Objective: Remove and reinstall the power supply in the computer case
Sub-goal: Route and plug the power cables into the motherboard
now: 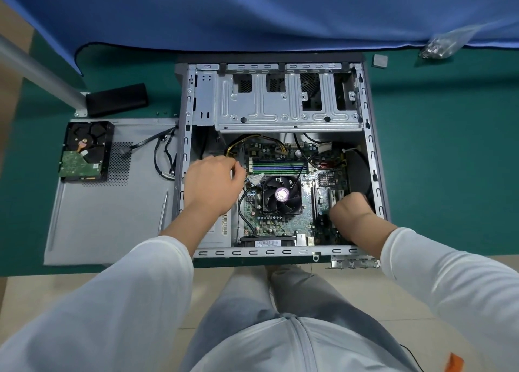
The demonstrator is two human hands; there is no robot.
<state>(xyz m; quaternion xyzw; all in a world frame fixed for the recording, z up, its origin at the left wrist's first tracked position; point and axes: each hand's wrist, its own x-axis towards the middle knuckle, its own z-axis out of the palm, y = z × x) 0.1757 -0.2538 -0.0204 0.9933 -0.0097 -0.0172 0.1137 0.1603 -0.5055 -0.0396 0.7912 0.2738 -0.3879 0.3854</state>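
The open computer case [373,135] lies on its side on the green mat. The grey power supply [222,232] sits in the case's near left corner, mostly covered by my left forearm. My left hand [213,183] hovers above it, with its fingers curled and pinching at the yellow and black power cables [238,142] beside the motherboard [280,222]. My right hand [351,208] reaches down inside the case near the right wall. Its fingers curl downward out of sight, so what they touch is hidden.
The CPU fan [282,194] sits mid-board, and the drive cage [286,102] fills the far half of the case. Left of the case lies the side panel [112,217] with a hard drive [84,151] and a screwdriver [163,211] on it. A bag of screws [441,45] lies far right.
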